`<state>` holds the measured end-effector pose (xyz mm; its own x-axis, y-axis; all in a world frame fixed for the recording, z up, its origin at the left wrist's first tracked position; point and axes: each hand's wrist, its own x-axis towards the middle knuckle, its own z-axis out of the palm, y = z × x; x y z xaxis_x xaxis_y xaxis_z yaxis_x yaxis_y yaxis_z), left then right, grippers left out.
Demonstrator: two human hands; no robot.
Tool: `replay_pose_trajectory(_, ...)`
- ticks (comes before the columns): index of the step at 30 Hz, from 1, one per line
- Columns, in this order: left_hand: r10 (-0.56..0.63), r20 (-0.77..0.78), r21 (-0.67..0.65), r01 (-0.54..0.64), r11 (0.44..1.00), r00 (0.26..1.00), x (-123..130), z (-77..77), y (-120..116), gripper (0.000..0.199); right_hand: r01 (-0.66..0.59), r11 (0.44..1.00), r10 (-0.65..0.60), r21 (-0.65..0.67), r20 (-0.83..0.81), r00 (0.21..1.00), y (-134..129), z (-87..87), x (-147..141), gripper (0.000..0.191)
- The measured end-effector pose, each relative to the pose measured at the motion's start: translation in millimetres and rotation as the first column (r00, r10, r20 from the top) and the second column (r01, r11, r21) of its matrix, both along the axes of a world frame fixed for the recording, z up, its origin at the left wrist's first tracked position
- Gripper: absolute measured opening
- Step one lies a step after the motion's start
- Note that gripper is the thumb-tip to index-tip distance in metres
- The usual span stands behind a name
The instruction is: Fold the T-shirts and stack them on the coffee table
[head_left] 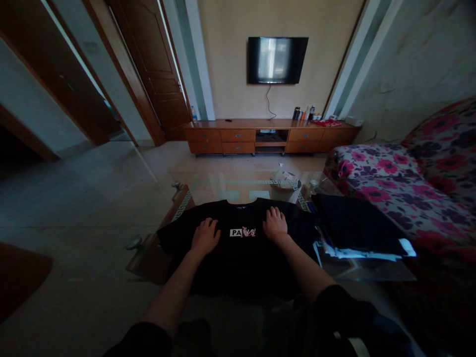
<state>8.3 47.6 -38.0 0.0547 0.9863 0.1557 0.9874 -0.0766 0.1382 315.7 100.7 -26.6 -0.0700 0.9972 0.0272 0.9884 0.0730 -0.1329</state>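
Note:
A black T-shirt (241, 263) lies spread out, front side up, with its neckline toward the far side and a white and pink print on the chest. It rests on a glass table (386, 270). My left hand (206, 235) lies on the shirt left of the print, palm down, with the fingers slightly bent and apart. On the other side of the print, my right hand (275, 224) rests palm down with its fingers spread. Neither hand holds anything. The shirt's bottom edge faces me.
To the right, a stack of folded dark clothes (357, 223) sits on the table beside a flowered sofa (386, 173). A crumpled plastic bag (284, 178) shows near the table's far edge. Beyond stand a low wooden cabinet (238, 135) and a wall-mounted television (277, 60).

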Motion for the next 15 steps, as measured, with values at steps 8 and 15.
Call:
replay_pose_trajectory(8, -0.053, 0.125, 0.096, 0.041, 0.995, 0.991, 12.1, 5.1, 72.8, 0.060, -0.150, 0.989, 0.149, 0.005, -0.134, 0.980, 41.2, -1.0, 4.4, 0.078)
replay_pose_trajectory(15, 0.208, 0.199, -0.034, -0.205, 0.978, 0.958, 2.1, -9.0, 113.7, 0.040, -0.022, 0.997, 0.007, -0.076, -0.193, 0.981, 76.8, -3.5, 0.1, 0.055)
